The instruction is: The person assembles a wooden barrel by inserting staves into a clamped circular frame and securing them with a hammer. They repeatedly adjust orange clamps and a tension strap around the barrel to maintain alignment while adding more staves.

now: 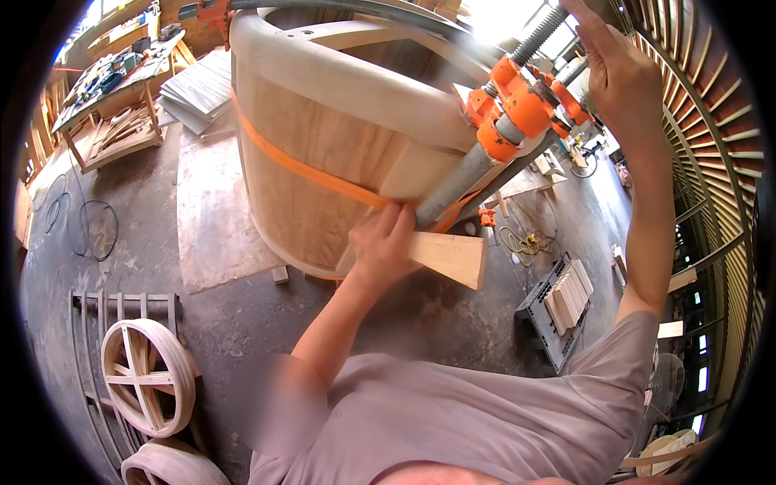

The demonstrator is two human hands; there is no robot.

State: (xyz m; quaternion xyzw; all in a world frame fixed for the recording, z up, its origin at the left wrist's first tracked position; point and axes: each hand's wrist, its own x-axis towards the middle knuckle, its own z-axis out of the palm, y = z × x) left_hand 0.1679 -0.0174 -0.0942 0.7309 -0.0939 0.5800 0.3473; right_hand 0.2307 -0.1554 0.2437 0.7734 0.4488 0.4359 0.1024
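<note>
A large curved wooden piece, rounded like a tub with a thick pale rim, stands before me. An orange strap runs around its side. My left hand is closed around a tapered wooden block, against the side beside the strap. Pipe clamps with orange jaws grip the rim at the right, their grey pipe slanting down past my left hand. Raised at the upper right, my right hand has its fingers stretched beside the clamp's threaded screw. Its fingertips run out of view.
Round wooden frames with cross braces rest on a slatted rack at lower left. A cluttered workbench stands far left, near stacked sheets. To the right are a dark crate with wood strips and a yellow cord on the floor.
</note>
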